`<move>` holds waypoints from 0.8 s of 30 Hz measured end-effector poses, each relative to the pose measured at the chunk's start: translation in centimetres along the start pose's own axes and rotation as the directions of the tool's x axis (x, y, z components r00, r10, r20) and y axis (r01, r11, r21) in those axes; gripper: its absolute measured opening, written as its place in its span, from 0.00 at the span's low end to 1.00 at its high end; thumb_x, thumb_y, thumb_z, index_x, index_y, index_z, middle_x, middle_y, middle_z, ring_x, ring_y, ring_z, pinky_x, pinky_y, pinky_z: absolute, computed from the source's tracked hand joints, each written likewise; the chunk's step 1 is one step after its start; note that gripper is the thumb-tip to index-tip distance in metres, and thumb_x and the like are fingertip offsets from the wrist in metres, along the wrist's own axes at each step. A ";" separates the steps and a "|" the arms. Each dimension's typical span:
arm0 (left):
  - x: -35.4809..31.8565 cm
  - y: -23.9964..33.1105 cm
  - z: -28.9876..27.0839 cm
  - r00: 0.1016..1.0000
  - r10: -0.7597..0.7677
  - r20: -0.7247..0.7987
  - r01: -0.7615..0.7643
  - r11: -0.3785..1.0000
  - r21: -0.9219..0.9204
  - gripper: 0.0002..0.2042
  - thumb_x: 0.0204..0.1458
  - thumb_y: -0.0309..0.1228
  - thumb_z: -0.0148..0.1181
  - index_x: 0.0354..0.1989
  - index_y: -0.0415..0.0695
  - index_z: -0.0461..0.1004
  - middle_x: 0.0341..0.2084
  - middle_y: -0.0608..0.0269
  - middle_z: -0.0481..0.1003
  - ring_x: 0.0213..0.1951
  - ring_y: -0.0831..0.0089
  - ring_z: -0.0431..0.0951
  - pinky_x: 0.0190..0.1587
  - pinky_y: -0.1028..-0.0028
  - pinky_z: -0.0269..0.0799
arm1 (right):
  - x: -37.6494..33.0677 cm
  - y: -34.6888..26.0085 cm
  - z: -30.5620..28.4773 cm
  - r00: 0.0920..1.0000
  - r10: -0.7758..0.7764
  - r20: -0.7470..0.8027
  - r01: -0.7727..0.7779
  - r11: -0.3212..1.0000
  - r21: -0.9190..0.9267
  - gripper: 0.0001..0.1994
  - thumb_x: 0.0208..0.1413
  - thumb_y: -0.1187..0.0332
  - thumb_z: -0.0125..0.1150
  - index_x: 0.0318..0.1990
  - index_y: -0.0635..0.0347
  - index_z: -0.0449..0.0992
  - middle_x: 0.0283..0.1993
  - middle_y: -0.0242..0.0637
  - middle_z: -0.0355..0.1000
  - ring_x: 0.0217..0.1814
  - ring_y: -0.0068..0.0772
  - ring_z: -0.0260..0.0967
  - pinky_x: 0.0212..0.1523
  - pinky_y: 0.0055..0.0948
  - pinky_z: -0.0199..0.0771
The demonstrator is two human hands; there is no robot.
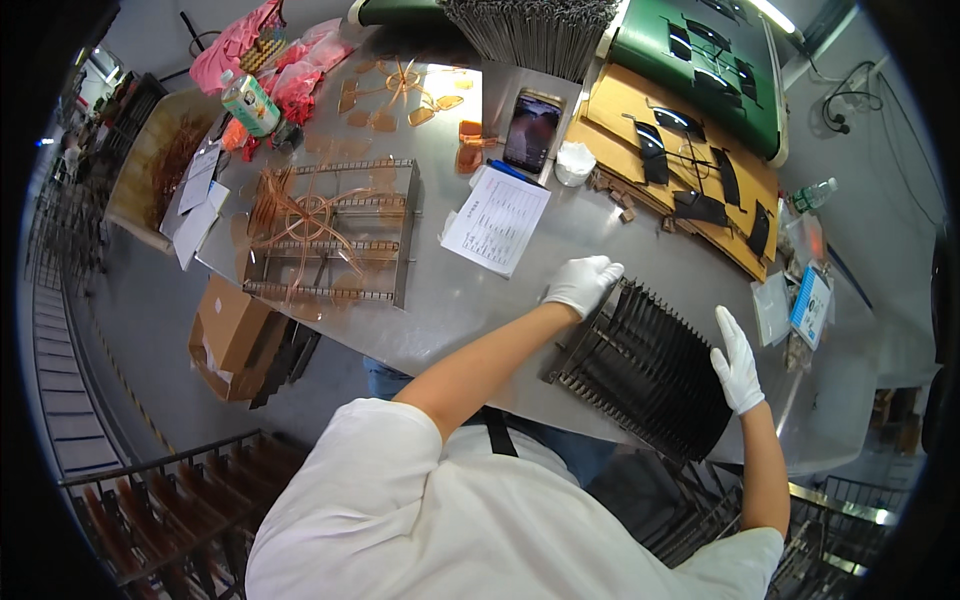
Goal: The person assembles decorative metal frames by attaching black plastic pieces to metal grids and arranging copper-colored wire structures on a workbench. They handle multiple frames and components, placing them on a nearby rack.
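Observation:
A metal rack [572,382] stands at the near right of the table, packed with a row of dark curved lens-like pieces [655,365]. My left hand [582,286], in a white glove, is closed on the rack's far left corner; its fingertips are partly hidden. On the opposite side, my right hand [737,368], also gloved in white, lies with straight fingers along the ends of the dark pieces. Further left, a second metal rack [408,235] bears amber-coloured moulded pieces [312,210] with thin branching runners.
A written sheet [495,220], a phone [533,130] and a white tape-like roll [574,163] lie mid-table. Cardboard sheets [600,120] with dark moulded pieces sit beside a green conveyor belt [640,45]. Bottles, pink bags [318,45] and notebooks [810,305] occupy the edges.

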State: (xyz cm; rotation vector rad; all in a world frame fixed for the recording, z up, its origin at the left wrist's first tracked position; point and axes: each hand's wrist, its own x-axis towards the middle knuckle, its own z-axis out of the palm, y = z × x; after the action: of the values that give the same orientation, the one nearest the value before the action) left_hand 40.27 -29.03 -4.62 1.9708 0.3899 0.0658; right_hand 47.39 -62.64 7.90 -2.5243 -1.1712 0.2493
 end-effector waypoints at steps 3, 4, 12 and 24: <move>0.0 1.5 -0.2 1.000 0.009 0.004 -0.010 0.986 0.165 0.21 0.67 0.50 0.50 0.35 0.44 0.78 0.38 0.44 0.80 0.43 0.41 0.78 0.47 0.49 0.73 | 0.5 -0.3 0.1 0.998 -0.015 0.057 0.013 0.999 0.030 0.34 0.70 0.47 0.49 0.75 0.60 0.61 0.75 0.52 0.61 0.77 0.54 0.57 0.77 0.43 0.53; 0.1 1.4 -0.5 1.000 0.010 0.029 -0.015 0.983 0.181 0.20 0.67 0.49 0.50 0.37 0.45 0.79 0.38 0.45 0.81 0.43 0.41 0.79 0.48 0.50 0.73 | 0.4 -0.4 0.0 0.997 -0.008 0.073 0.005 0.999 0.045 0.33 0.70 0.48 0.49 0.75 0.59 0.61 0.75 0.51 0.61 0.77 0.54 0.57 0.77 0.43 0.53; -0.8 2.2 -1.9 0.987 0.129 0.100 -0.149 0.963 0.224 0.15 0.64 0.43 0.54 0.47 0.48 0.82 0.42 0.49 0.82 0.46 0.47 0.81 0.53 0.55 0.76 | 0.3 -0.3 0.1 0.998 0.029 0.064 -0.032 0.998 0.053 0.28 0.69 0.58 0.52 0.73 0.58 0.64 0.71 0.50 0.65 0.74 0.51 0.61 0.75 0.41 0.57; -0.3 0.5 -2.2 0.976 0.201 0.084 -0.206 0.977 0.058 0.10 0.59 0.32 0.62 0.47 0.47 0.83 0.41 0.50 0.84 0.43 0.55 0.85 0.50 0.64 0.79 | 0.1 -0.1 0.4 0.995 0.073 0.067 -0.079 0.992 0.093 0.26 0.70 0.58 0.52 0.72 0.57 0.66 0.68 0.50 0.70 0.71 0.51 0.65 0.73 0.41 0.60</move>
State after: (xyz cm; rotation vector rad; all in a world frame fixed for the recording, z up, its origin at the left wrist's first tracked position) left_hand 39.59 -27.33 -3.20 2.0670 0.1399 0.1076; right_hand 47.24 -62.38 7.58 -2.4961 -1.0607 0.3982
